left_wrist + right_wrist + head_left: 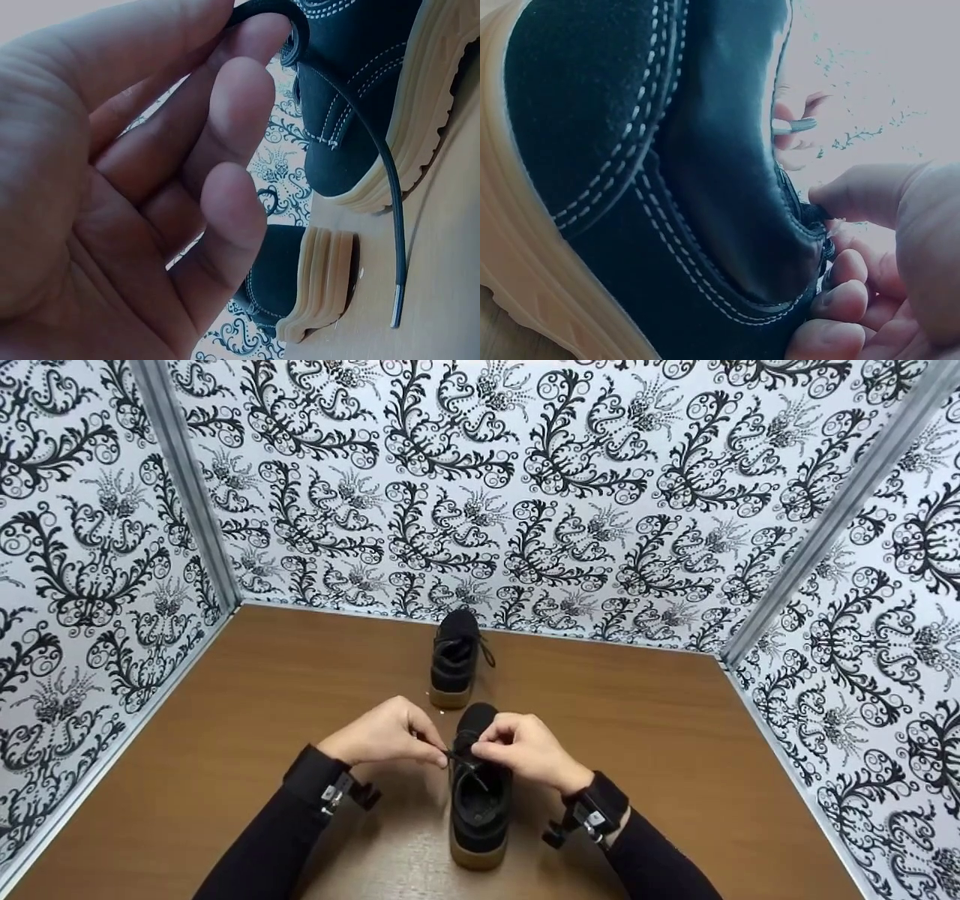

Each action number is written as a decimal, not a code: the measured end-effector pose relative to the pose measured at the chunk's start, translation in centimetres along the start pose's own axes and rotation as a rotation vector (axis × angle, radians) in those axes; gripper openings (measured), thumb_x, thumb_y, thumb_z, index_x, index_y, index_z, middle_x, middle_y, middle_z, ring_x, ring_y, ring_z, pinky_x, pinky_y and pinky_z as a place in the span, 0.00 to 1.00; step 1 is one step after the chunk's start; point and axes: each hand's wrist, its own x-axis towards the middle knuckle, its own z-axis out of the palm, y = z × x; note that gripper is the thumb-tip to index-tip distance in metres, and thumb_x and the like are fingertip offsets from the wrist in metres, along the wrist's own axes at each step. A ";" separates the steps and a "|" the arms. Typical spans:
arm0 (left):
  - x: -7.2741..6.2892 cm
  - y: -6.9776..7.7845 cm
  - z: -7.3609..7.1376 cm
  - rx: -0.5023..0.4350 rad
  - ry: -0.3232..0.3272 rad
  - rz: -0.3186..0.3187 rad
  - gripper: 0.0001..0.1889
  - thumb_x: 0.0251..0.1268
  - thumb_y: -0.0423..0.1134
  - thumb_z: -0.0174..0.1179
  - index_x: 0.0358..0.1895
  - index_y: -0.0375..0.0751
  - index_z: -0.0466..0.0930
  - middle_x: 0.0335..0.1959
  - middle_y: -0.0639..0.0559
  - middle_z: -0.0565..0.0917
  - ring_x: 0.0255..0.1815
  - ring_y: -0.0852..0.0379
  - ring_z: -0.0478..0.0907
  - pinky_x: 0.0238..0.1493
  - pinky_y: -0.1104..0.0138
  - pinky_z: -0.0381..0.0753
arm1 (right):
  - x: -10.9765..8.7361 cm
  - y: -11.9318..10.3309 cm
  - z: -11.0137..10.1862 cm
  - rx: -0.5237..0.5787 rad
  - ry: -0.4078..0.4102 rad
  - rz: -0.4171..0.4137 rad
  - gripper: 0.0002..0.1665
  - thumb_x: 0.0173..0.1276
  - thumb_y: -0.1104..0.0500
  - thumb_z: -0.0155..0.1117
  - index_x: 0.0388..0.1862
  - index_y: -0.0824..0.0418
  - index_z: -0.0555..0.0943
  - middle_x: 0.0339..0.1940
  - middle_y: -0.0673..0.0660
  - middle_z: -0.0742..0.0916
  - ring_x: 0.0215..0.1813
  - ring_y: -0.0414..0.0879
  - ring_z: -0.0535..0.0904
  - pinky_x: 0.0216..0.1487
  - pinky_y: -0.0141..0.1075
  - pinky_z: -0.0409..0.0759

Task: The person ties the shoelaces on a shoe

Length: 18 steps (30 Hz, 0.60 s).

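A black shoe (478, 832) with a tan sole stands at the front middle, its heel toward me. My left hand (390, 735) is at its left side and pinches a black shoelace (397, 225) between thumb and index finger. The lace loops over the fingertip and its metal-tipped end hangs free in the left wrist view, while the other fingers are loosely bent. On the opposite side, my right hand (525, 750) pinches dark lace at the top of the opening. In the right wrist view, the shoe's padded collar (720, 165) partly hides the left hand's fingers.
Beyond the front shoe stands a second black shoe (454, 667), its lace loop hanging on the right. Both are on a brown wooden table (285, 675). Patterned walls (480, 510) with grey metal posts close off the back and sides.
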 end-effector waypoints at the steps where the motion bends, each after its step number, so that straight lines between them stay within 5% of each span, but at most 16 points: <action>1: 0.0 0.0 0.1 0.004 0.000 0.004 0.02 0.67 0.40 0.82 0.40 0.50 0.99 0.32 0.67 0.93 0.29 0.65 0.85 0.32 0.73 0.79 | 0.0 0.0 0.0 0.003 -0.001 0.001 0.05 0.73 0.54 0.79 0.36 0.52 0.94 0.33 0.42 0.86 0.37 0.39 0.79 0.40 0.31 0.76; 18: 0.5 0.0 1.6 -0.086 -0.018 0.033 0.04 0.66 0.43 0.83 0.37 0.49 0.98 0.30 0.61 0.93 0.27 0.60 0.86 0.29 0.73 0.81 | 0.0 0.0 -0.3 0.038 -0.019 0.031 0.05 0.73 0.52 0.80 0.37 0.50 0.94 0.34 0.41 0.88 0.39 0.39 0.81 0.42 0.31 0.77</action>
